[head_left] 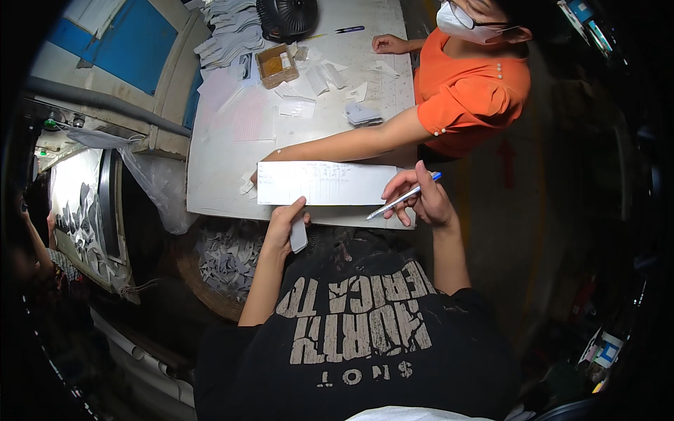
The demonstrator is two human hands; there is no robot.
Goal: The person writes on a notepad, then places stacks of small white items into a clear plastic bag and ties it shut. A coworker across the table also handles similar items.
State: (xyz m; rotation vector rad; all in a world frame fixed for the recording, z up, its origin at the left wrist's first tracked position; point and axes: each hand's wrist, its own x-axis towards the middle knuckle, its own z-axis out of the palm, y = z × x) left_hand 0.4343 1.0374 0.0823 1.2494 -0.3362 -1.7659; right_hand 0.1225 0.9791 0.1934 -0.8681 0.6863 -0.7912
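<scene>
At the near table edge [210, 210], the left hand [284, 228] pinches the long paper slip [326, 183] by its near edge, with a small pale flat object held under the fingers. The right hand [421, 198] grips a blue pen [401, 200] at the slip's right end. A co-worker's arm [351, 142] lies just beyond the slip, so the pen could bump it. Open tabletop lies left; paper stacks [228, 31] and a fan [286, 17] crowd the far end.
</scene>
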